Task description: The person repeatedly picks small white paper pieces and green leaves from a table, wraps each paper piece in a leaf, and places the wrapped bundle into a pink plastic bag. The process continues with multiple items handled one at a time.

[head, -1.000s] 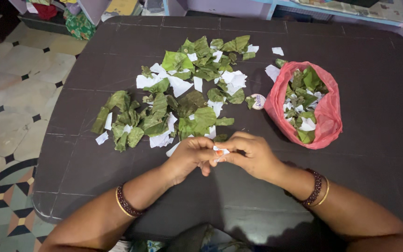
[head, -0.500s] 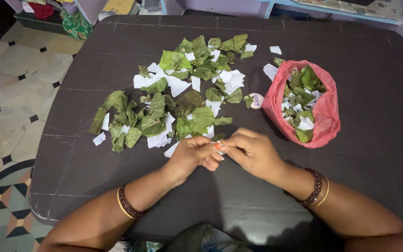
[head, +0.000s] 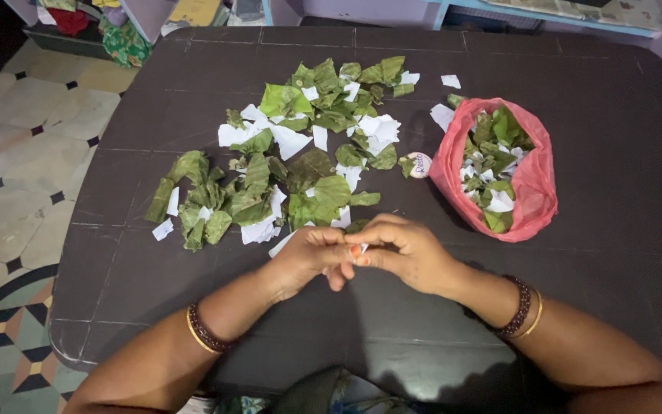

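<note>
Scattered green leaf pieces [head: 254,188] and white scraps lie just beyond the fingertips. The left hand [head: 312,257] and right hand [head: 411,253] meet, fingers pressed together, pinching a small white paper scrap [head: 362,248]. A pink bag [head: 534,180] sits beyond the right fingers.

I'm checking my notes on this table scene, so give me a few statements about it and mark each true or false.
1. Both hands, the left hand and the right hand, meet over a small white scrap of paper. True.
2. The pink bag is empty. False: it holds green leaves and white paper bits.
3. The pile of leaves lies on the dark table, left of the bag. True.
4. The bag stands by the left hand. False: it lies beyond the right hand.
5. Each wrist wears bangles. True.
</note>
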